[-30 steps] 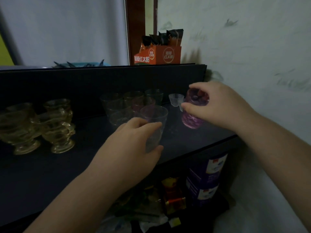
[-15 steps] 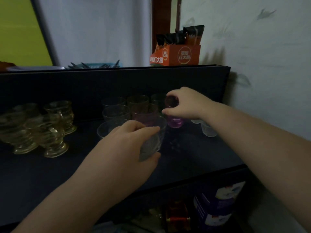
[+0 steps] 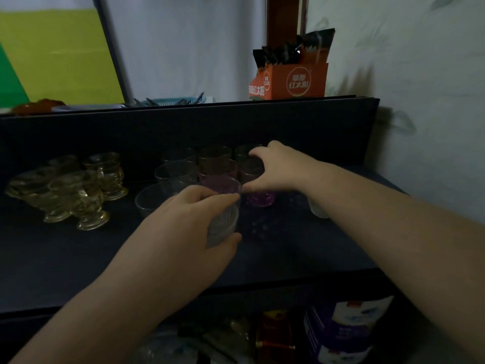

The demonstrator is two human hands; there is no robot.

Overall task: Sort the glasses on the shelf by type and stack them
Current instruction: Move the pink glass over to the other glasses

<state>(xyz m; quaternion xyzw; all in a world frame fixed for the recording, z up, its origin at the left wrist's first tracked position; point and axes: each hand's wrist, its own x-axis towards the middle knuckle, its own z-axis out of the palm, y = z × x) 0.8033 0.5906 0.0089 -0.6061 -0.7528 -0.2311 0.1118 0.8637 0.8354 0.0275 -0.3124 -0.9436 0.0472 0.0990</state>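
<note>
Since a second ago the right hand (image 3: pixel 275 169) has carried the purple glass (image 3: pixel 258 191) leftward from near the shelf's (image 3: pixel 301 248) right edge and now pinches its rim among the tumblers (image 3: pixel 214 160) at the back, mid-shelf. Left hand (image 3: pixel 189 227) curls round a clear ribbed glass (image 3: pixel 223 222) nearer the front edge. Sorting looks barely begun: amber goblets (image 3: pixel 86 190) sit grouped at the left, nothing clearly stacked yet.

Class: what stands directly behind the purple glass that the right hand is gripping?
A dark tinted tumbler stands behind the purple glass. The right hand covers most of it, so its base cannot be seen.
</note>
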